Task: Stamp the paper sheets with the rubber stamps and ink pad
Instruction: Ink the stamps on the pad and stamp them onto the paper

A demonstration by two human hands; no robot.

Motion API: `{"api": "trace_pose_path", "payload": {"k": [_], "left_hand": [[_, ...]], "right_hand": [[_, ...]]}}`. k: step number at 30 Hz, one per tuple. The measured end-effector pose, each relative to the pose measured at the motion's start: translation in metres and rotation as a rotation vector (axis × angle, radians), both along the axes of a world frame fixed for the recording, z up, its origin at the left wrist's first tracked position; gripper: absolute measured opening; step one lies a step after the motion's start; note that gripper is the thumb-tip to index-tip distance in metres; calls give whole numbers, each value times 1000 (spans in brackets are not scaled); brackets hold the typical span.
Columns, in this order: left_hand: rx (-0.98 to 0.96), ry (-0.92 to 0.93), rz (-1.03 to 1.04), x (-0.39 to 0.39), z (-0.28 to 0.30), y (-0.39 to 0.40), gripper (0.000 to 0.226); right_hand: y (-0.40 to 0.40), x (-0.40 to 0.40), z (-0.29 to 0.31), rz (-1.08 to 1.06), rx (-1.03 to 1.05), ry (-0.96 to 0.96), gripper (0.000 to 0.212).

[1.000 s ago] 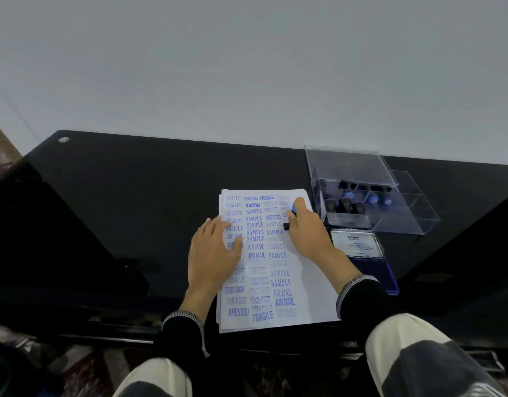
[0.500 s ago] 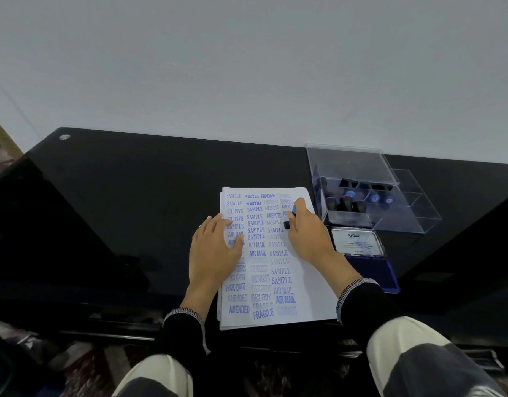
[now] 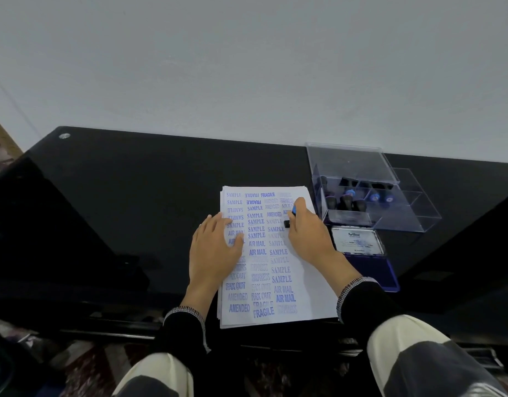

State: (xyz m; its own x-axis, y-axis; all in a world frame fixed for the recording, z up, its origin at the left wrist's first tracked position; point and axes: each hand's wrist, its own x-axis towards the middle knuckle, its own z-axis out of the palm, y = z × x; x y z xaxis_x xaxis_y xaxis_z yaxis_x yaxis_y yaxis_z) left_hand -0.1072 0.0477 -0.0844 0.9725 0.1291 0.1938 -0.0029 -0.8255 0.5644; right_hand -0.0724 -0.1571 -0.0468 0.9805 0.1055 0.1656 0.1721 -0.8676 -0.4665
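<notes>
A stack of white paper sheets (image 3: 301,282) lies on the black glass table, its top sheet covered with blue stamped words. My left hand (image 3: 214,253) rests flat on the sheet's left side, fingers spread. My right hand (image 3: 310,236) grips a rubber stamp (image 3: 289,219) with a black base and blue top, pressed down on the upper right part of the sheet. An open blue ink pad (image 3: 373,270) lies just right of the paper, its lid (image 3: 357,240) folded back.
A clear plastic case (image 3: 358,164) with its lid raised stands behind the ink pad and holds several black and blue stamps (image 3: 346,202). The black table (image 3: 132,210) runs against a pale wall. My knees show below the table's near edge.
Both hands stay where they were on the paper, and the stamp stays pressed at the same spot. Only the camera has shifted slightly.
</notes>
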Motion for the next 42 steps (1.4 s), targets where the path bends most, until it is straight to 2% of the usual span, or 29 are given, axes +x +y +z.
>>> {"api": "trace_pose_path", "payload": {"k": [4, 10, 19, 28, 34, 42], "left_hand": [[-11, -2, 0, 0, 1, 0, 45], [-20, -3, 2, -2, 3, -1, 45], [-8, 0, 5, -2, 2, -1, 46], [-8, 5, 4, -1, 1, -1, 46], [2, 7, -2, -1, 2, -1, 45], [0, 11, -1, -1, 4, -1, 44]], "right_hand": [[2, -1, 3, 1, -81, 3, 8], [1, -1, 3, -21, 53, 16, 12], [0, 9, 10, 8, 28, 57, 11], [2, -13, -4, -15, 133, -57, 13], [-3, -10, -4, 2, 262, 2, 10], [-21, -5, 29, -285, 759, -74, 12]]}}
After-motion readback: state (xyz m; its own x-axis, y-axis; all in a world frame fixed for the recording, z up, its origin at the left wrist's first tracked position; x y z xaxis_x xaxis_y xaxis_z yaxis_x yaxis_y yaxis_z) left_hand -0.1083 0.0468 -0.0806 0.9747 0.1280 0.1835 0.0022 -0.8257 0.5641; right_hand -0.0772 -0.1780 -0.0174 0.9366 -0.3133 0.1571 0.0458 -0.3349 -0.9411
